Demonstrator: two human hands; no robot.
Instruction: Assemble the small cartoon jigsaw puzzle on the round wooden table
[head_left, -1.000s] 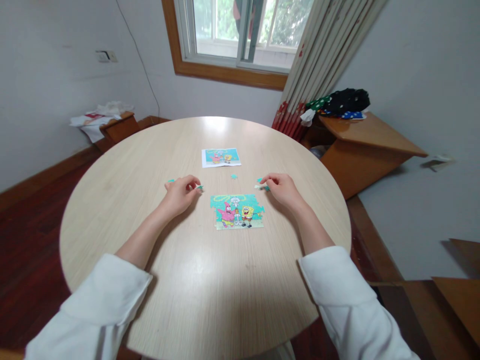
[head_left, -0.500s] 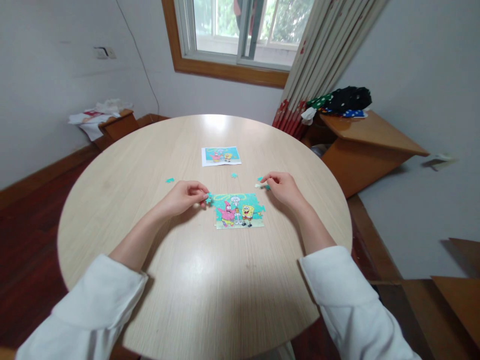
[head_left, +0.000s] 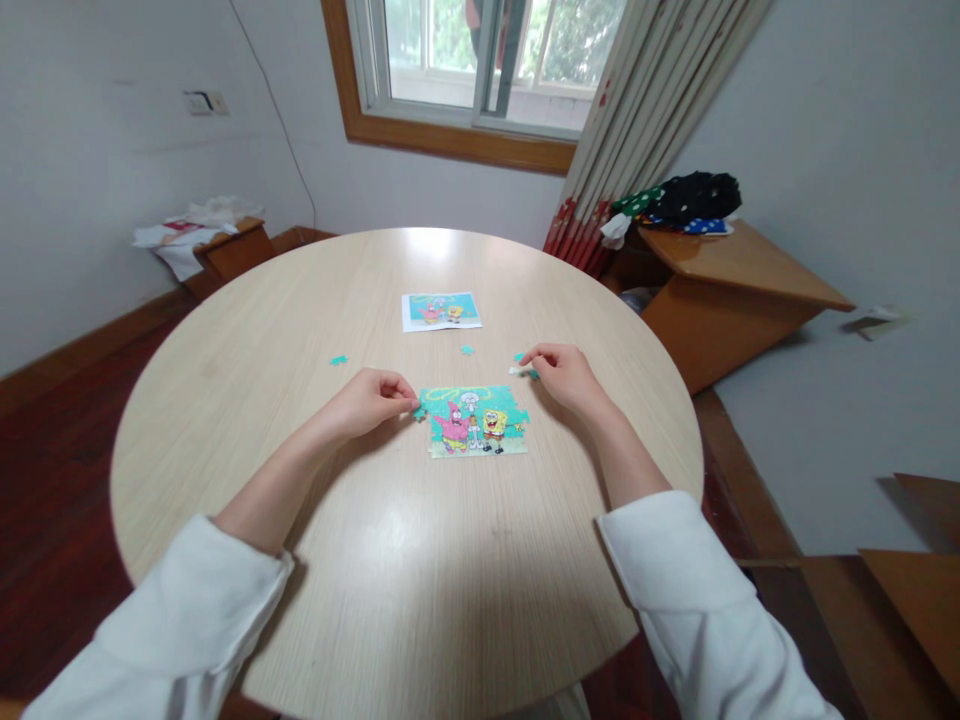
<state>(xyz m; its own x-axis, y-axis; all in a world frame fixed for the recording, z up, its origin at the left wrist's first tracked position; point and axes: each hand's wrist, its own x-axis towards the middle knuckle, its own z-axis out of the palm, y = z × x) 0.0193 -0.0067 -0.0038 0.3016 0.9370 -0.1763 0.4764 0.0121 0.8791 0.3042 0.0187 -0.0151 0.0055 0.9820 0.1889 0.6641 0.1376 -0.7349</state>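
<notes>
A small cartoon jigsaw puzzle lies flat in the middle of the round wooden table. My left hand is pinched on a teal puzzle piece held against the puzzle's upper left corner. My right hand is curled just right of the puzzle's top edge, pinching another teal piece at its fingertips. Loose teal pieces lie at the left and behind the puzzle. A printed reference picture rests farther back.
A window with a wooden frame is straight ahead, a curtain to its right. A low wooden desk with dark clothes on it stands at the right. Another low stand with papers is at the left wall.
My left hand moved right and down with its piece, from left of the puzzle to the puzzle's upper left corner. My right hand stayed put.
</notes>
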